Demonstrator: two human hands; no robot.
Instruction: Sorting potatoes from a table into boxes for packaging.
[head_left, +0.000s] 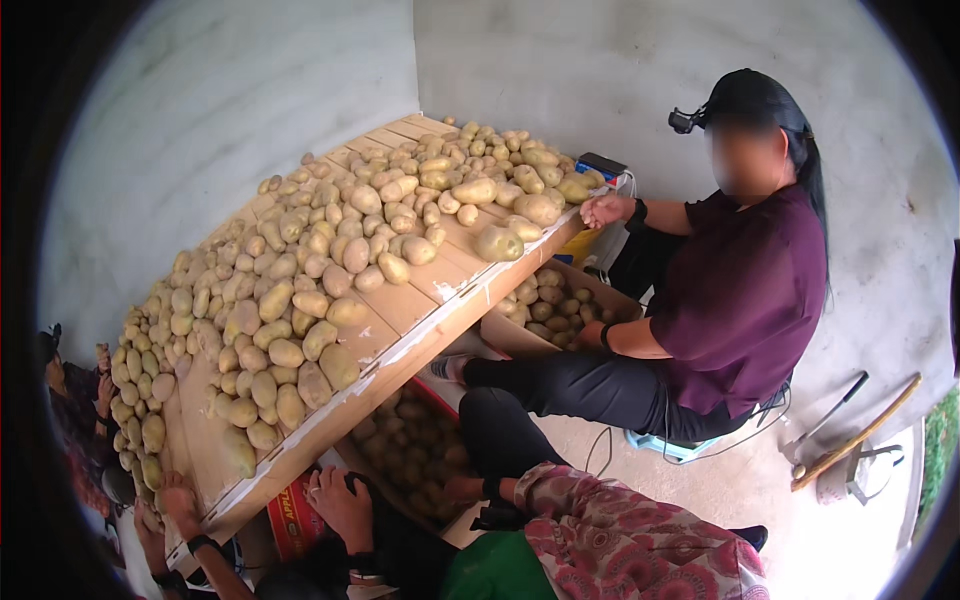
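Observation:
Low in the view, below the table edge, my left hand (341, 504) is raised beside a red printed carton (289, 521). It wears a ring and a wristband. A small dark thing shows by its thumb, and I cannot tell whether the hand grips it. My right hand (463, 491), below a patterned sleeve (637, 532), reaches into a shaded box of potatoes (409, 439); its fingers are hard to see. Above both hands, many loose potatoes (281, 300) are heaped across a slanting-looking wooden table (401, 307).
A seated person in a purple top (742, 300) has one hand by the table edge and the other in a second potato box (615, 292). Another worker's hands (178, 499) are at the lower-left table corner. A farther person (79, 405) sits beyond. Long-handled tools (862, 431) lean right.

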